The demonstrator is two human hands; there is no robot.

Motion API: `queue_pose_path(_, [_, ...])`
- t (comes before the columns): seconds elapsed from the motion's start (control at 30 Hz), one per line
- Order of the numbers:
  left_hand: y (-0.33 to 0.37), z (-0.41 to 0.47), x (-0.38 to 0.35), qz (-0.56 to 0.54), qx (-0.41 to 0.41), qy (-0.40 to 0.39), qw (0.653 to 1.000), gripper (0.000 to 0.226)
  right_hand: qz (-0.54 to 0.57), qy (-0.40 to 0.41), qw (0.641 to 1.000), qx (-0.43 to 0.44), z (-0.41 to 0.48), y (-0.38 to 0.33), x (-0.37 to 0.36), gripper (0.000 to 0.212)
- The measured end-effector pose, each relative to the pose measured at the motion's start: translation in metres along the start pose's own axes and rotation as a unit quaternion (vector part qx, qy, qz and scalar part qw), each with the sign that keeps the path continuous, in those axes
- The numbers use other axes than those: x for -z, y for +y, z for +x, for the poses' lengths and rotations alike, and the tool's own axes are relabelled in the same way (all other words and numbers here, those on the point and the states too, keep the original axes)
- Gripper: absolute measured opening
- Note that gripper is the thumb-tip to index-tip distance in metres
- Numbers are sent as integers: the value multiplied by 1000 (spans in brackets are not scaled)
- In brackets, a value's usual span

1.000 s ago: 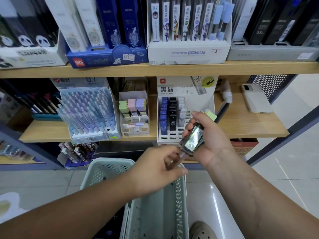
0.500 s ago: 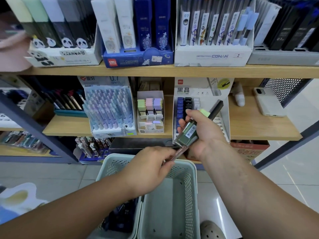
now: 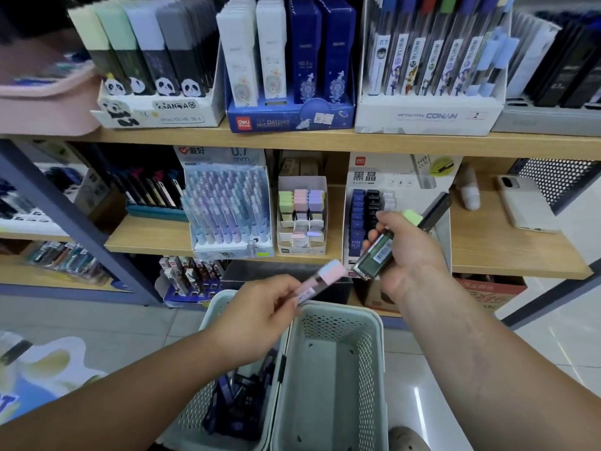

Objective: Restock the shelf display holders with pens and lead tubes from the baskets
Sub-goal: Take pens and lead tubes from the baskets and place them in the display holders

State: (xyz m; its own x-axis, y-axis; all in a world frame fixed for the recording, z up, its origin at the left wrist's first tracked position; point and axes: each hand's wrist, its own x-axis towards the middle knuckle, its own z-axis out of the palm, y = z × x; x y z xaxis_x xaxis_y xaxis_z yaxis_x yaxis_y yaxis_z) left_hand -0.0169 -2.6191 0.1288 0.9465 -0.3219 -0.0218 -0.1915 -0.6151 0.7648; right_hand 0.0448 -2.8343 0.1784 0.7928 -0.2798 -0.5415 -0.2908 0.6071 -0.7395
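Note:
My left hand [image 3: 260, 315] pinches a pink lead tube [image 3: 320, 281] with a barcode label, held free above the baskets. My right hand [image 3: 406, 252] grips a small bundle of lead tubes [image 3: 377, 253], one dark green with a pale green cap and a black one sticking out toward the upper right. The bundle hovers in front of the white lead-tube display holder [image 3: 383, 180] on the middle shelf, which holds blue and black tubes. Two pale perforated baskets stand below: the left basket [image 3: 195, 408] holds dark blue and black tubes, the right basket [image 3: 370, 362] shows a bare floor.
A pastel pen display [image 3: 227, 209] and a small holder of pastel erasers [image 3: 300, 213] stand left of the lead holder. A white phone [image 3: 523, 206] lies on the shelf at right. The upper shelf [image 3: 325, 139] carries panda, blue Deli and Conan boxes. A pink bin [image 3: 42, 92] sits upper left.
My left hand has drawn the pink tube out from the bundle in my right hand, down and to the left. The view shifted so the shelf sits further right.

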Motion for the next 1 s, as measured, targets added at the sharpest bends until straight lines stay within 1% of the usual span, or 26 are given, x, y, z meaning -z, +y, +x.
queue_pose_path(0.07, [-5,2,0,-42,21,74,996,20,-34,-27,999,-12,-3,2,3,10])
queue_pose_path(0.13, [-5,6,-3,-66,17,123,990,21,-94,-70,993,-20,-7,7,5,11])
queue_pose_path(0.17, [-4,8,-5,-74,10,131,989,20,-129,-91,987,-15,-9,9,5,14])
queue_pose_path(0.23, [1,12,-12,-84,-10,137,987,24,-179,-118,977,4,-11,17,3,24])
queue_pose_path(0.3, [6,15,-19,-63,-37,147,986,27,-203,-115,972,23,-13,24,0,41])
queue_pose_path(0.33, [8,17,-22,-44,-48,153,986,28,-212,-107,971,35,-14,27,-1,46])
queue_pose_path(0.37, [11,17,-24,-26,-57,160,985,29,-217,-98,970,52,-13,29,0,46])
queue_pose_path(0.43, [15,17,-26,-8,-65,173,983,31,-214,-90,969,82,-11,31,2,37])
queue_pose_path(0.5, [19,15,-25,12,-69,171,983,32,-211,-91,969,94,-11,31,4,30])
queue_pose_path(0.57, [21,15,-26,30,-71,163,984,30,-207,-94,969,94,-11,30,6,28])
queue_pose_path(0.67, [22,15,-30,29,-74,149,986,28,-224,-97,965,91,-9,30,7,31])
queue_pose_path(0.73, [22,16,-31,33,-75,154,985,24,-224,-106,964,99,-8,30,7,30])
queue_pose_path(0.83, [24,17,-31,51,-71,151,985,20,-223,-112,962,107,-8,32,7,39])
queue_pose_path(0.93, [28,12,-31,8,-64,121,990,27,-234,-114,959,111,-4,35,8,39])
queue_pose_path(0.97, [29,12,-31,-20,-68,118,990,25,-233,-121,959,108,-2,35,8,38])
queue_pose_path(1.0, [28,14,-31,-49,-63,124,989,18,-233,-131,958,101,-1,35,8,41])
